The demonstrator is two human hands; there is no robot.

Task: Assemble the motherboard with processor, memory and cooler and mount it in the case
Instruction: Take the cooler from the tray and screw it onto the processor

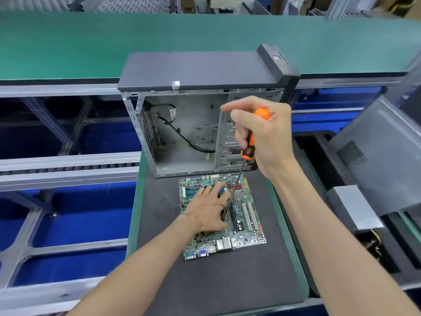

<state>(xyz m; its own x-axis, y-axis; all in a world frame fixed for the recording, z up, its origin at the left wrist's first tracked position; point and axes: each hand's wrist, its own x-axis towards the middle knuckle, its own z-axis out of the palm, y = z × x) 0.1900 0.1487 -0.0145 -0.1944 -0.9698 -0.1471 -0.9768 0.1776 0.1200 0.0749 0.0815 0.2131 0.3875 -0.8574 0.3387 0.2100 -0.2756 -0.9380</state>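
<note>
The motherboard (245,215) lies flat on the dark mat (164,281) of the tabletop, just in front of the open case (182,131), which stands upright with its side panel off and a loose black cable (182,135) hanging inside. The left hand (208,209) rests on the middle of the board, fingers (218,187) spread and mostly straight, pressing down on something dark beneath the palm; I judge this to be the cooler, though the hand hides nearly all of it. The right hand (265,135) is clenched round the orange handle of a screwdriver (247,151), whose thin shaft slants down to a point just beside the left fingers, so the step in hand is probably fastening the cooler.

As for handling, the board looks light and thin, stiff but able to flex, and fragile across its whole face: sockets, slots and small parts stand proud everywhere. It is best lifted by its bare edges with both hands, or steadied by the cooler once that is secure, never by the white slots (249,216) or the rear ports (224,244). A slipping driver tip could scar the traces near the screw. The case opening is near but has sharp-looking metal edges, and the cable should be moved aside before the board goes in.
</note>
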